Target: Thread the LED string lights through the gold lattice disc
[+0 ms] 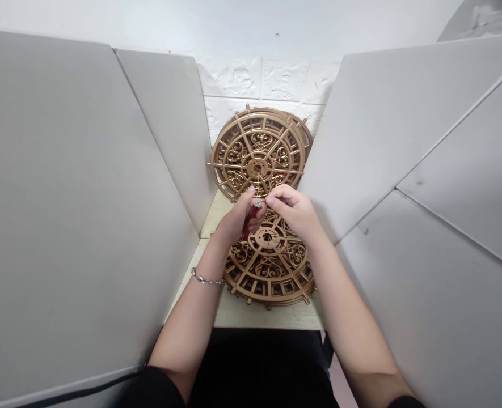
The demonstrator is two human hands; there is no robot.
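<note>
Two stacks of round gold openwork discs with scroll patterns lie one behind the other: the far stack (258, 169) and the near stack (269, 276). My left hand (239, 220) is closed around a red lighter (251, 220), its metal top pointing up. Over the gap between the stacks, my right hand (291, 207) pinches the end of a thin wire with thumb and forefinger, close to the lighter's top. Thin yellowish wires (258, 184) run from the far stack's centre hole toward both hands. More fine wires show at the near stack's hub.
Both stacks rest on a pale narrow table (271, 321). Tall grey-white panels stand close on the left (76, 198) and right (387, 130). Behind is a white brick-patterned wall (233, 77). A dark cable (80, 392) runs at lower left.
</note>
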